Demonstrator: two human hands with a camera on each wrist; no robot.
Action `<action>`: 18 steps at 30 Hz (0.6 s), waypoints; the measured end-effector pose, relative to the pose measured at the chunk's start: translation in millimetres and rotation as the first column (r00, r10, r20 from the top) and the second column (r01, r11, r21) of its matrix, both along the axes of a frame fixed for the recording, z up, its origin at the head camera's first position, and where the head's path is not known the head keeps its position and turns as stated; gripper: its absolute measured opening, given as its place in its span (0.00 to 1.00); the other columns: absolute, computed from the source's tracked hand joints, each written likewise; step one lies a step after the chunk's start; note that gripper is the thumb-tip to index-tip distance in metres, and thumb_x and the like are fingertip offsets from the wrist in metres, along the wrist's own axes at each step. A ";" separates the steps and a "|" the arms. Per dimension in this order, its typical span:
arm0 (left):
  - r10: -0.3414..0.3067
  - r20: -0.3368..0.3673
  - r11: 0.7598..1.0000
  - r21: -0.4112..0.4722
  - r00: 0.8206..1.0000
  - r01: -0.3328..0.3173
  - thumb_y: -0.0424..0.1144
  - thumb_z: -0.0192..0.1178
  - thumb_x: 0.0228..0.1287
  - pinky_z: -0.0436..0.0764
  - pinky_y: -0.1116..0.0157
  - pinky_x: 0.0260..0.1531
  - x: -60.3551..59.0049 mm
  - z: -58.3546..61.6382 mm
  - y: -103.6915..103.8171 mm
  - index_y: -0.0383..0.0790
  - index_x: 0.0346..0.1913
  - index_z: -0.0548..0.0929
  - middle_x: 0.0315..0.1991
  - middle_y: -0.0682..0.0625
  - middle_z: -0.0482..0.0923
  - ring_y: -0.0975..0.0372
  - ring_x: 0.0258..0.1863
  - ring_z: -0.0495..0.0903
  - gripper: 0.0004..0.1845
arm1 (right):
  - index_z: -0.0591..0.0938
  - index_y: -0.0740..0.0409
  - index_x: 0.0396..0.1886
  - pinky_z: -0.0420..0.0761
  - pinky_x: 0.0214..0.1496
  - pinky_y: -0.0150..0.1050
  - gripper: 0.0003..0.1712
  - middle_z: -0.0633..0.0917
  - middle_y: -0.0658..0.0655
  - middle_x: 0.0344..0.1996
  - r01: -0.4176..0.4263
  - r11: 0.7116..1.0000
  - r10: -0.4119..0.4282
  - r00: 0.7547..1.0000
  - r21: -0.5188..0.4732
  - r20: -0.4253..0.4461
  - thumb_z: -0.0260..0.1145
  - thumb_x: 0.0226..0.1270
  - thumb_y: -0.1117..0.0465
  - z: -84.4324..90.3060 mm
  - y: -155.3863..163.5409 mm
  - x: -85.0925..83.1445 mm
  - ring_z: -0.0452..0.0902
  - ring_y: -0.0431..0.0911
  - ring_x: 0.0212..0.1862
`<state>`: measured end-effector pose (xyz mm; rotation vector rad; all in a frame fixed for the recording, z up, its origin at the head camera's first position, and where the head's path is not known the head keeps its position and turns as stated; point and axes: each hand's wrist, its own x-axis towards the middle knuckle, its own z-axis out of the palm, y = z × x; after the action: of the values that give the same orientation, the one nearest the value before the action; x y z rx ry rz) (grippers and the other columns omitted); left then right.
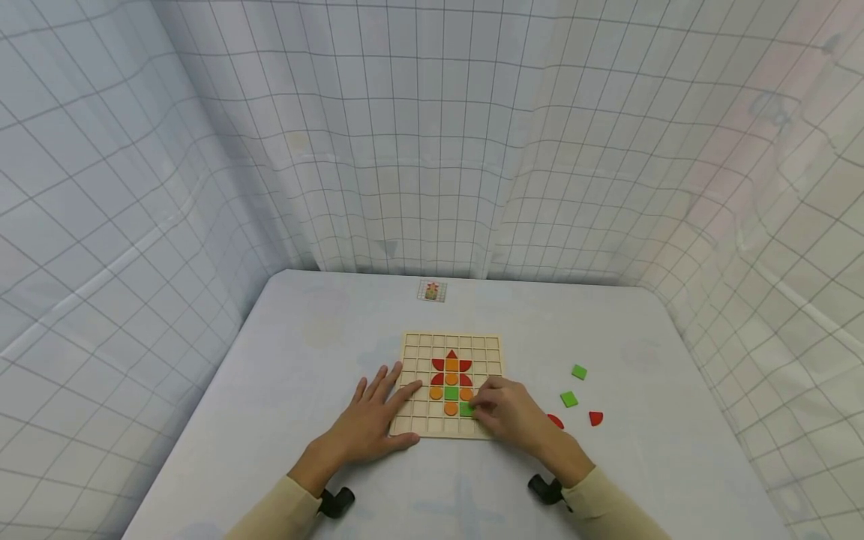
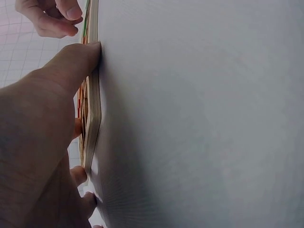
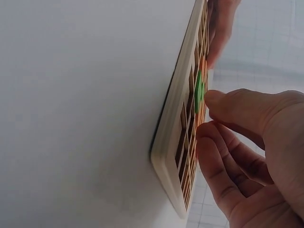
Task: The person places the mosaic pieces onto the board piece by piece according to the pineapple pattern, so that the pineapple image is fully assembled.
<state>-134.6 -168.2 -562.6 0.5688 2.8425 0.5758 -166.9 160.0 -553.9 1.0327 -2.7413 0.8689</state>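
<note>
Nearest: two cream sleeves, each with a dark wrist mount, on a pale table point(image 1: 283, 360).

Left hand point(image 1: 367, 424): laid flat, fingers straight and spread, fingertips on the near left corner of the wooden grid board point(image 1: 415, 349). Left wrist view alone shows its thumb point(image 2: 76, 64) pressed against the board's thin edge; the head view does not reveal that contact.

Right hand point(image 1: 513, 412): fingers curled, pinching a green square tile point(image 1: 466, 409) at the board's near right part, just right of the lower orange circle. Right wrist view alone shows the green tile point(image 3: 198, 91) standing slightly proud of the grid, thumb tip touching it; whether it sits fully in a cell cannot be told.

Board: lies flat at table centre, sides square to the table edges, slightly longer left to right. On it, a figure with long axis running near to far: orange circles and a green square point(image 1: 451, 393) below, red pieces above, a red triangle point(image 1: 451, 354) pointing far.

Right of the board, apart from it: two red quarter-round pieces point(image 1: 595, 418), two loose green squares point(image 1: 569, 399).

Far edge: a small pattern card point(image 1: 432, 291). Beyond, gridded white curtains point(image 1: 202, 150).
</note>
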 end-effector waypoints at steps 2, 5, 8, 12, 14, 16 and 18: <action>-0.001 0.002 1.000 0.002 1.000 0.001 0.70 0.71 0.76 0.51 0.24 0.92 -0.2 0.1 -0.1 0.60 0.94 0.66 0.99 0.38 0.45 0.36 0.98 0.46 0.51 | 0.99 0.59 0.48 0.93 0.49 0.33 0.08 0.92 0.52 0.44 0.014 1.000 -0.014 1.000 -0.002 -0.001 0.87 0.71 0.66 1.8 4.2 0.4 0.87 0.40 0.43; -0.003 0.002 1.000 0.006 1.000 0.003 0.70 0.71 0.77 0.51 0.24 0.92 -0.3 1.2 0.0 0.59 0.94 0.66 0.99 0.38 0.45 0.36 0.98 0.46 0.50 | 0.99 0.59 0.47 0.93 0.47 0.33 0.08 0.92 0.53 0.44 0.032 0.999 -0.032 0.999 -0.012 0.003 0.87 0.70 0.67 4.2 12.3 0.8 0.87 0.39 0.42; -0.003 0.002 1.000 0.017 1.000 0.003 0.69 0.72 0.76 0.51 0.23 0.91 -0.3 3.0 -0.1 0.59 0.94 0.67 0.99 0.37 0.46 0.35 0.98 0.46 0.50 | 0.98 0.60 0.47 0.93 0.47 0.33 0.08 0.92 0.53 0.43 0.052 0.998 -0.052 0.999 -0.020 0.001 0.87 0.70 0.68 5.4 20.9 0.5 0.88 0.40 0.42; -0.002 0.009 0.999 0.035 1.000 0.001 0.68 0.74 0.76 0.51 0.22 0.91 -0.4 5.3 -0.3 0.57 0.93 0.68 0.99 0.37 0.46 0.34 0.98 0.47 0.50 | 0.98 0.61 0.46 0.95 0.49 0.36 0.09 0.92 0.53 0.43 0.078 0.996 -0.079 0.997 -0.031 -0.009 0.86 0.69 0.71 6.4 32.6 -0.1 0.91 0.42 0.43; -0.001 0.013 0.999 0.043 1.000 0.001 0.67 0.75 0.76 0.51 0.22 0.91 -0.3 6.1 -0.2 0.57 0.93 0.68 0.98 0.36 0.46 0.34 0.98 0.46 0.50 | 0.98 0.61 0.45 0.96 0.49 0.37 0.09 0.91 0.53 0.43 0.092 0.995 -0.093 0.996 -0.033 -0.017 0.86 0.68 0.72 6.9 38.6 -0.3 0.92 0.43 0.43; -0.002 0.015 0.999 0.046 1.000 0.001 0.67 0.75 0.75 0.51 0.22 0.91 -0.3 6.0 -0.2 0.56 0.93 0.69 0.98 0.36 0.46 0.33 0.98 0.47 0.50 | 0.97 0.61 0.45 0.96 0.48 0.37 0.09 0.91 0.53 0.42 0.107 0.994 -0.108 0.994 -0.036 -0.030 0.87 0.67 0.72 6.8 44.7 -0.3 0.93 0.43 0.43; -0.003 0.017 0.999 0.047 1.000 0.002 0.67 0.75 0.75 0.51 0.22 0.91 -0.3 5.9 0.1 0.56 0.93 0.69 0.98 0.36 0.46 0.33 0.98 0.47 0.50 | 0.98 0.60 0.44 0.95 0.48 0.36 0.10 0.91 0.52 0.42 0.129 0.991 -0.130 0.991 -0.032 -0.042 0.87 0.66 0.72 7.2 50.7 0.0 0.92 0.43 0.42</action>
<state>-134.9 -168.1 -556.8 0.5719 2.8186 0.6458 -166.9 210.7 -546.6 0.8474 -2.7149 0.8525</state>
